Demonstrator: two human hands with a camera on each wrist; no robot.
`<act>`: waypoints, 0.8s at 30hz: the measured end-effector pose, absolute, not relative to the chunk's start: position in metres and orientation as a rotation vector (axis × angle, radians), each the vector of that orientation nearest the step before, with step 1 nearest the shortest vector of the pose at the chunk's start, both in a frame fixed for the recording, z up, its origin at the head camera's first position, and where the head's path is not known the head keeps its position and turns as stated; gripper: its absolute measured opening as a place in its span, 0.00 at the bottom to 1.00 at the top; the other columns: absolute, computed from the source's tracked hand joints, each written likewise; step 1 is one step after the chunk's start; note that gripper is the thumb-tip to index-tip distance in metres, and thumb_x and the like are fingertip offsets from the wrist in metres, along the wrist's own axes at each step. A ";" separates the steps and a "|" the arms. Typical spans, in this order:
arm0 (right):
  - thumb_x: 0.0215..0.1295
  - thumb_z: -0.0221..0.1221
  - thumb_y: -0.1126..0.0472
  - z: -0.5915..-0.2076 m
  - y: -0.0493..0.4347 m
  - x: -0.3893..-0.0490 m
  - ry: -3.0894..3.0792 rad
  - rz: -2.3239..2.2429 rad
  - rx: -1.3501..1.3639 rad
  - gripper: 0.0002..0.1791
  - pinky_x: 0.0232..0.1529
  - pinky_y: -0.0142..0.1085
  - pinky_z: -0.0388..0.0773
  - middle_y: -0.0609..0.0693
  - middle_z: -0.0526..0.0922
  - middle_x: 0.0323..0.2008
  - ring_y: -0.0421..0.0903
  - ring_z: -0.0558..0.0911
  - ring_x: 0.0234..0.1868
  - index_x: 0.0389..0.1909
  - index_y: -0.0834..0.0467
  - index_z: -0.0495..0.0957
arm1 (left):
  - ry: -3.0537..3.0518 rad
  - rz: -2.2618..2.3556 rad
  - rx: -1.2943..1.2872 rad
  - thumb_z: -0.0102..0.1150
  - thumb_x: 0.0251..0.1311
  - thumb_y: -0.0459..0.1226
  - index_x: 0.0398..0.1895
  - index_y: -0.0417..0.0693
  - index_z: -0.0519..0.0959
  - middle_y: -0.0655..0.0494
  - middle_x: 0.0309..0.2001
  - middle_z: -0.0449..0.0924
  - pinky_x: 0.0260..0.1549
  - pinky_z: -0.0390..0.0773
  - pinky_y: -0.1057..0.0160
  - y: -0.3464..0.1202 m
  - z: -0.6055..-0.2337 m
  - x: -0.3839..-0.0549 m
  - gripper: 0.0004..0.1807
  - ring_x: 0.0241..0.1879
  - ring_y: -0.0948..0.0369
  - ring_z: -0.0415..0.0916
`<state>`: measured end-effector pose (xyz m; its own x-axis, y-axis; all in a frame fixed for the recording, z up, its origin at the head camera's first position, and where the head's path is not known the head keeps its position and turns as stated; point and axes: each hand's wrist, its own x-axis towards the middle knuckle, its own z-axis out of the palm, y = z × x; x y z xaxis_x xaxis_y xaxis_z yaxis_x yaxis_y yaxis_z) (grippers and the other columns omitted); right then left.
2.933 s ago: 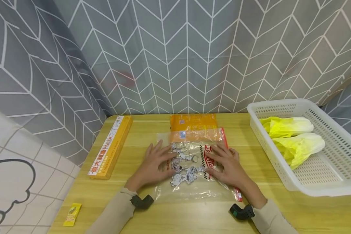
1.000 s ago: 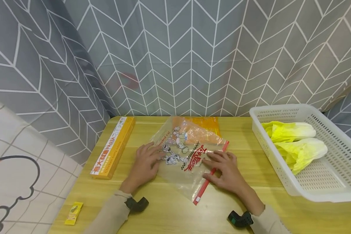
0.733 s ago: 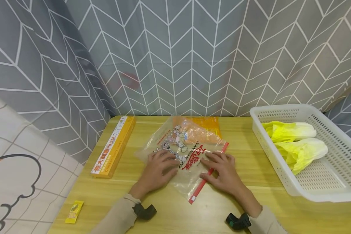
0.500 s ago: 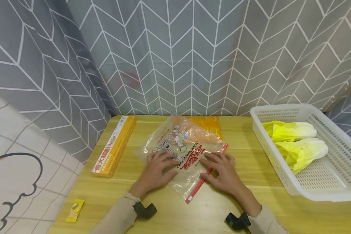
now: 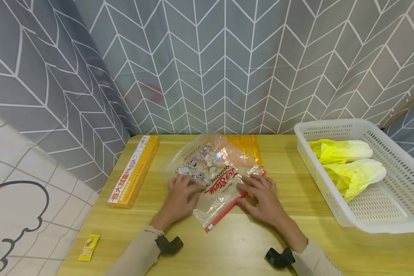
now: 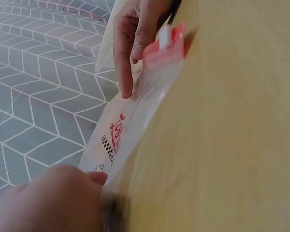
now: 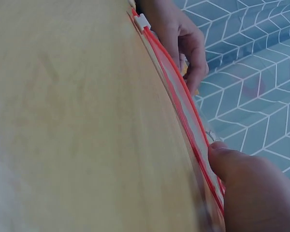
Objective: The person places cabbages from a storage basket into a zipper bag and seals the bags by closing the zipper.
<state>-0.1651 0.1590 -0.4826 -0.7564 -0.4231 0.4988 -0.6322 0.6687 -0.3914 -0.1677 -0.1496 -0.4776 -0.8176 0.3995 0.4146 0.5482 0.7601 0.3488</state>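
Partly beneath the bag [image 5: 218, 178], orange packet [image 5: 251, 145]

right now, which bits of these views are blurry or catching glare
Head: glints on the clear bag and a pale sheen on the bare table in front; left wrist: the white zip slider looks smeared, the foreground left hand soft; right wrist: a dark blurred patch low in frame, beside the right hand.

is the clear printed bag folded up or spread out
Spread out: the clear bag shows its broad printed face and long red edge.
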 end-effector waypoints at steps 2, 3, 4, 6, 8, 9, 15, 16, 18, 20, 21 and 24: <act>0.58 0.69 0.50 -0.482 0.159 -0.165 -2.529 0.802 0.848 0.25 0.66 0.63 0.52 0.56 0.80 0.64 0.61 0.71 0.67 0.57 0.52 0.84 | -2.632 -0.665 -0.706 0.64 0.61 0.37 0.47 0.61 0.88 0.58 0.45 0.79 0.55 0.58 0.46 -0.150 -0.478 -0.168 0.13 0.51 0.55 0.67; 0.59 0.69 0.50 -0.482 0.159 -0.165 -2.538 0.807 0.856 0.25 0.66 0.64 0.52 0.56 0.80 0.65 0.61 0.70 0.68 0.57 0.52 0.84 | -2.626 -0.667 -0.695 0.64 0.61 0.36 0.47 0.61 0.88 0.59 0.43 0.78 0.53 0.58 0.47 -0.150 -0.478 -0.168 0.13 0.49 0.56 0.67; 0.59 0.69 0.50 -0.482 0.159 -0.165 -2.548 0.805 0.864 0.25 0.66 0.64 0.52 0.56 0.80 0.65 0.61 0.70 0.68 0.58 0.52 0.83 | -2.618 -0.673 -0.688 0.64 0.61 0.35 0.46 0.62 0.88 0.60 0.42 0.78 0.52 0.59 0.49 -0.150 -0.478 -0.168 0.13 0.48 0.57 0.67; 0.60 0.69 0.50 -0.482 0.159 -0.166 -2.566 0.797 0.878 0.26 0.66 0.64 0.52 0.56 0.79 0.65 0.61 0.70 0.68 0.59 0.52 0.83 | -2.598 -0.693 -0.687 0.64 0.62 0.34 0.46 0.61 0.88 0.61 0.41 0.79 0.49 0.59 0.52 -0.149 -0.479 -0.168 0.13 0.46 0.58 0.67; 0.60 0.68 0.49 -0.481 0.160 -0.166 -2.586 0.782 0.884 0.27 0.67 0.64 0.51 0.56 0.79 0.66 0.61 0.69 0.69 0.60 0.52 0.82 | -2.578 -0.720 -0.704 0.65 0.62 0.36 0.45 0.60 0.88 0.62 0.40 0.80 0.47 0.61 0.54 -0.148 -0.479 -0.168 0.11 0.44 0.59 0.69; 0.60 0.68 0.49 -0.481 0.160 -0.167 -2.594 0.776 0.886 0.27 0.67 0.64 0.51 0.56 0.78 0.67 0.61 0.69 0.69 0.61 0.52 0.82 | -2.571 -0.728 -0.715 0.65 0.63 0.38 0.45 0.60 0.88 0.62 0.39 0.81 0.46 0.61 0.55 -0.147 -0.479 -0.168 0.10 0.44 0.60 0.69; 0.61 0.68 0.48 -0.479 0.161 -0.167 -2.626 0.771 0.885 0.28 0.66 0.64 0.51 0.56 0.77 0.68 0.60 0.68 0.69 0.62 0.51 0.81 | -2.553 -0.752 -0.803 0.65 0.62 0.49 0.42 0.60 0.88 0.64 0.38 0.78 0.45 0.63 0.58 -0.137 -0.478 -0.162 0.09 0.43 0.63 0.69; 0.61 0.68 0.48 -0.480 0.161 -0.167 -2.630 0.769 0.886 0.28 0.66 0.64 0.51 0.56 0.77 0.68 0.60 0.68 0.69 0.62 0.51 0.81 | -2.552 -0.752 -0.820 0.66 0.61 0.50 0.42 0.61 0.88 0.64 0.38 0.78 0.45 0.63 0.58 -0.135 -0.478 -0.161 0.10 0.44 0.63 0.69; 0.61 0.68 0.48 -0.480 0.160 -0.166 -2.633 0.767 0.884 0.28 0.66 0.64 0.51 0.56 0.77 0.68 0.60 0.68 0.69 0.62 0.51 0.80 | -2.551 -0.745 -0.859 0.67 0.59 0.52 0.42 0.61 0.88 0.64 0.39 0.78 0.46 0.63 0.58 -0.130 -0.477 -0.157 0.12 0.45 0.63 0.69; 0.61 0.68 0.48 -0.481 0.160 -0.166 -2.634 0.765 0.880 0.28 0.66 0.64 0.51 0.56 0.77 0.68 0.60 0.68 0.69 0.62 0.51 0.80 | -2.567 -0.731 -0.889 0.67 0.57 0.55 0.43 0.63 0.87 0.64 0.40 0.78 0.47 0.63 0.58 -0.125 -0.477 -0.154 0.15 0.46 0.62 0.68; 0.61 0.68 0.48 -0.481 0.160 -0.165 -2.635 0.764 0.877 0.28 0.65 0.64 0.51 0.56 0.77 0.68 0.61 0.68 0.69 0.62 0.51 0.80 | -2.576 -0.719 -0.902 0.68 0.57 0.57 0.44 0.63 0.87 0.64 0.40 0.78 0.47 0.63 0.57 -0.122 -0.477 -0.152 0.17 0.47 0.62 0.68; 0.61 0.68 0.48 -0.480 0.160 -0.164 -2.643 0.775 0.867 0.28 0.66 0.65 0.51 0.56 0.77 0.68 0.61 0.68 0.70 0.62 0.51 0.80 | -2.627 -0.649 -0.919 0.65 0.55 0.63 0.48 0.65 0.86 0.63 0.43 0.78 0.48 0.63 0.57 -0.116 -0.477 -0.148 0.23 0.48 0.61 0.67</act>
